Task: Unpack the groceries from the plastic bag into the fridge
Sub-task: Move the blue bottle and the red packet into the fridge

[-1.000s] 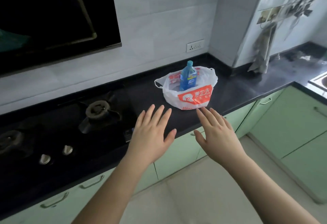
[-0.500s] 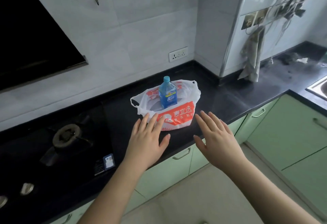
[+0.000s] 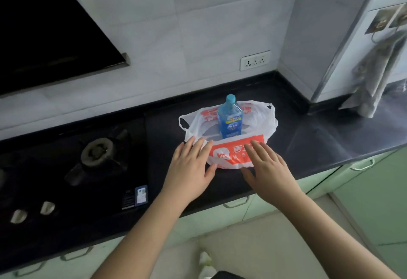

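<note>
A white plastic bag point(image 3: 262, 122) with a red printed panel sits open on the black countertop point(image 3: 308, 142). A blue bottle point(image 3: 229, 120) with a light blue cap stands upright inside it. My left hand point(image 3: 190, 168) is flat with fingers apart, its fingertips at the bag's front left corner. My right hand point(image 3: 266, 166) is also spread, its fingers lying over the bag's red front panel. Neither hand holds anything. No fridge is in view.
A black gas hob point(image 3: 97, 157) with a burner and knobs lies to the left, under a dark hood point(image 3: 44, 36). A wall socket point(image 3: 254, 60) is behind the bag. Cloths hang on the right wall point(image 3: 374, 76). Green cabinet fronts point(image 3: 374, 201) run below the counter.
I have come closer to the counter and both hands have advanced forward, from short of the bag to its front face. The bag and bottle have stayed in place.
</note>
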A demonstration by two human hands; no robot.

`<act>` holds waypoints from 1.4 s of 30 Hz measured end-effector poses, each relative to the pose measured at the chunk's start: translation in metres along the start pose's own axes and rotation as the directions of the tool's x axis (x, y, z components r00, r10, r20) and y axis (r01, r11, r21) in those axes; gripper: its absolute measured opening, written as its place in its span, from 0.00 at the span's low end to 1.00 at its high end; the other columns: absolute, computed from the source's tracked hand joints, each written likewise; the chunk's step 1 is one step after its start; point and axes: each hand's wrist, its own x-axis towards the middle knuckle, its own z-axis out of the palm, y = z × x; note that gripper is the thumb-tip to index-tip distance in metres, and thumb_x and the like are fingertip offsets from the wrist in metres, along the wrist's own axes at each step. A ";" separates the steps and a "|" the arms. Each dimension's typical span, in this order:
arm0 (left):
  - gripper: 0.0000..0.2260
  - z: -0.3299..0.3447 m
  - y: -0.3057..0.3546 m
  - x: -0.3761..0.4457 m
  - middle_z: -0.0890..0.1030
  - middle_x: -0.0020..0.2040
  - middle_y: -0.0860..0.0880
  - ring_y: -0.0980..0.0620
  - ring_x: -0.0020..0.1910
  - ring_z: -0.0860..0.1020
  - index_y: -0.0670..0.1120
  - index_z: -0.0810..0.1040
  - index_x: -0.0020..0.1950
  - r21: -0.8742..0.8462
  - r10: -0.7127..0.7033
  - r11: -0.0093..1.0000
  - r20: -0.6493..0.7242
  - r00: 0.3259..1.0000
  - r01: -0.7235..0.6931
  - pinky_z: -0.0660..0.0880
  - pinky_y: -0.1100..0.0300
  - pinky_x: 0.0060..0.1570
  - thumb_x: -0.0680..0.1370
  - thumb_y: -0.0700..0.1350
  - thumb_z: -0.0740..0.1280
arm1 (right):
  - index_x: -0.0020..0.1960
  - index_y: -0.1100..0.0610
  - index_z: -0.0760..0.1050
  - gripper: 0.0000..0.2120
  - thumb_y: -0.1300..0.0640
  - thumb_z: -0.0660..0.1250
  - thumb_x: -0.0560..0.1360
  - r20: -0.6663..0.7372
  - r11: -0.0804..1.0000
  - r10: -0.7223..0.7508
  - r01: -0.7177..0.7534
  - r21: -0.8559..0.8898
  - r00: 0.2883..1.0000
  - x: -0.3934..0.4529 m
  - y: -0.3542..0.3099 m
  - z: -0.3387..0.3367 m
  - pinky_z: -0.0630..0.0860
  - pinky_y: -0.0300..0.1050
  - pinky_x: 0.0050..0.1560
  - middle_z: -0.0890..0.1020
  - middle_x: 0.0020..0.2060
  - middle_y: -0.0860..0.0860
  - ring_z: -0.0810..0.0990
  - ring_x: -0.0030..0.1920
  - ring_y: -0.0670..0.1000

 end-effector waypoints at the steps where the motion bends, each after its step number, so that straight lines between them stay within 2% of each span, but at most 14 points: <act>1: 0.27 0.002 -0.003 0.007 0.61 0.78 0.49 0.47 0.78 0.55 0.50 0.57 0.78 -0.017 0.003 1.000 0.013 1.000 -0.003 0.50 0.49 0.75 0.81 0.59 0.54 | 0.79 0.50 0.50 0.31 0.40 0.52 0.80 0.018 1.000 0.003 -0.003 -0.004 1.000 0.008 0.000 0.002 0.47 0.49 0.76 0.53 0.79 0.49 0.47 0.78 0.52; 5: 0.27 0.018 -0.019 0.037 0.57 0.80 0.49 0.48 0.79 0.52 0.51 0.52 0.80 -0.041 0.045 0.998 0.045 0.998 -0.043 0.49 0.48 0.77 0.82 0.59 0.51 | 0.79 0.50 0.49 0.31 0.39 0.52 0.80 0.058 0.999 0.021 -0.019 -0.043 0.998 0.041 0.000 0.013 0.49 0.51 0.76 0.53 0.79 0.49 0.48 0.78 0.53; 12: 0.27 0.051 -0.040 0.093 0.59 0.79 0.48 0.47 0.78 0.54 0.50 0.55 0.79 -0.093 0.144 0.986 0.090 0.985 -0.136 0.49 0.48 0.76 0.82 0.59 0.53 | 0.79 0.49 0.48 0.31 0.40 0.53 0.80 0.122 0.992 0.121 -0.115 -0.055 0.985 0.096 0.000 0.028 0.52 0.54 0.76 0.53 0.79 0.49 0.49 0.78 0.53; 16: 0.23 0.067 -0.052 0.112 0.68 0.74 0.49 0.49 0.74 0.62 0.49 0.65 0.75 -0.117 0.223 0.971 0.113 0.968 -0.210 0.54 0.49 0.74 0.82 0.57 0.57 | 0.78 0.49 0.50 0.30 0.42 0.53 0.80 0.146 0.983 0.182 -0.174 -0.062 0.972 0.114 0.003 0.038 0.52 0.53 0.76 0.55 0.78 0.50 0.51 0.78 0.53; 20: 0.19 0.089 -0.050 0.126 0.73 0.69 0.49 0.50 0.70 0.67 0.49 0.70 0.71 -0.169 0.260 0.957 0.142 0.955 -0.235 0.59 0.50 0.73 0.82 0.54 0.57 | 0.79 0.51 0.50 0.29 0.44 0.54 0.81 0.184 0.982 0.187 -0.175 -0.076 0.965 0.125 0.012 0.052 0.48 0.51 0.75 0.55 0.78 0.51 0.51 0.78 0.54; 22: 0.17 0.098 -0.045 0.130 0.73 0.68 0.49 0.49 0.68 0.68 0.48 0.71 0.71 -0.211 0.279 0.947 0.163 0.946 -0.243 0.61 0.52 0.71 0.82 0.49 0.58 | 0.79 0.50 0.51 0.27 0.46 0.52 0.82 0.179 0.981 0.179 -0.163 -0.105 0.967 0.130 0.018 0.060 0.48 0.51 0.75 0.56 0.78 0.51 0.51 0.78 0.54; 25: 0.20 0.109 -0.040 0.135 0.71 0.67 0.48 0.48 0.65 0.71 0.48 0.68 0.73 -0.262 0.312 0.931 0.215 0.926 -0.253 0.68 0.53 0.65 0.80 0.44 0.62 | 0.78 0.50 0.54 0.25 0.49 0.52 0.83 0.191 0.980 0.158 -0.131 -0.147 0.969 0.134 0.029 0.067 0.49 0.51 0.75 0.58 0.77 0.51 0.53 0.77 0.54; 30: 0.20 0.122 -0.038 0.138 0.74 0.67 0.48 0.47 0.63 0.75 0.48 0.67 0.72 -0.312 0.260 0.935 0.275 0.925 -0.170 0.74 0.51 0.57 0.80 0.48 0.65 | 0.76 0.50 0.60 0.23 0.47 0.52 0.82 0.224 0.977 0.140 -0.098 -0.188 0.964 0.132 0.041 0.078 0.47 0.52 0.76 0.63 0.75 0.49 0.58 0.76 0.53; 32: 0.21 0.125 -0.036 0.136 0.77 0.65 0.48 0.46 0.61 0.78 0.49 0.67 0.71 -0.310 0.235 0.940 0.283 0.930 -0.144 0.76 0.50 0.55 0.79 0.51 0.66 | 0.75 0.50 0.62 0.23 0.46 0.52 0.82 0.257 0.982 0.119 -0.074 -0.176 0.959 0.129 0.046 0.084 0.47 0.52 0.76 0.65 0.75 0.49 0.60 0.76 0.52; 34: 0.18 0.130 -0.033 0.132 0.80 0.61 0.47 0.45 0.57 0.80 0.49 0.68 0.69 -0.280 0.218 0.951 0.290 0.932 -0.135 0.78 0.49 0.53 0.80 0.50 0.65 | 0.76 0.49 0.61 0.23 0.45 0.52 0.82 0.311 0.985 0.103 -0.053 -0.166 0.945 0.126 0.052 0.091 0.48 0.51 0.76 0.66 0.74 0.48 0.61 0.75 0.51; 39: 0.13 0.146 -0.029 0.124 0.81 0.55 0.47 0.47 0.53 0.81 0.49 0.70 0.63 -0.211 0.153 0.974 0.359 0.921 -0.080 0.79 0.52 0.52 0.80 0.48 0.65 | 0.74 0.48 0.64 0.22 0.43 0.53 0.82 0.377 0.990 0.095 -0.047 -0.134 0.922 0.121 0.068 0.104 0.55 0.50 0.76 0.70 0.71 0.48 0.66 0.72 0.51; 42: 0.08 0.155 -0.028 0.122 0.81 0.52 0.48 0.47 0.49 0.80 0.49 0.73 0.58 -0.174 0.122 0.983 0.406 0.906 -0.054 0.75 0.55 0.45 0.80 0.44 0.63 | 0.70 0.49 0.67 0.19 0.45 0.50 0.82 0.410 0.983 0.146 -0.086 -0.162 0.900 0.118 0.077 0.110 0.63 0.50 0.70 0.76 0.65 0.49 0.73 0.66 0.53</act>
